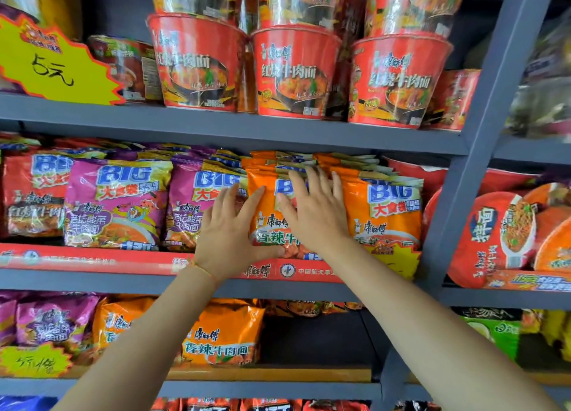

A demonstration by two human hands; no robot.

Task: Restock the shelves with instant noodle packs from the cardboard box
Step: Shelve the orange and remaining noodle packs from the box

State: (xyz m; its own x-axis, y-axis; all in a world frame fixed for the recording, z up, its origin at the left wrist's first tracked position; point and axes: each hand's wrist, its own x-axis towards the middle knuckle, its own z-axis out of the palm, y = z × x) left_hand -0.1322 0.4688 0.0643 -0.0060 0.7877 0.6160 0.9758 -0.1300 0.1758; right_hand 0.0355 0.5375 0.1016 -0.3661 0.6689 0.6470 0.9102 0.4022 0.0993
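Hands press an orange noodle pack (265, 212) upright on the middle shelf (92, 282): left hand (230, 228) and right hand (312, 209) flat, fingers spread. Push evenly, keeping it square against the row.

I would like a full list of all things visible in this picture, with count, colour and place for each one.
shelf frame: one, grey, across the whole view.
noodle bowls: three in front, more stacked above, red, top shelf.
price sign: one, yellow, top shelf at left.
orange packs: two rows, count hidden, middle shelf, centre.
purple packs: two rows, middle shelf, left of the orange ones.
red pack: one row, middle shelf, far left.
round bowls: several, red and orange, right bay.
lower packs: orange and purple, shelf below.
left hand: fingers spread, at the front orange pack's left edge.
right hand: flat on that pack's face.
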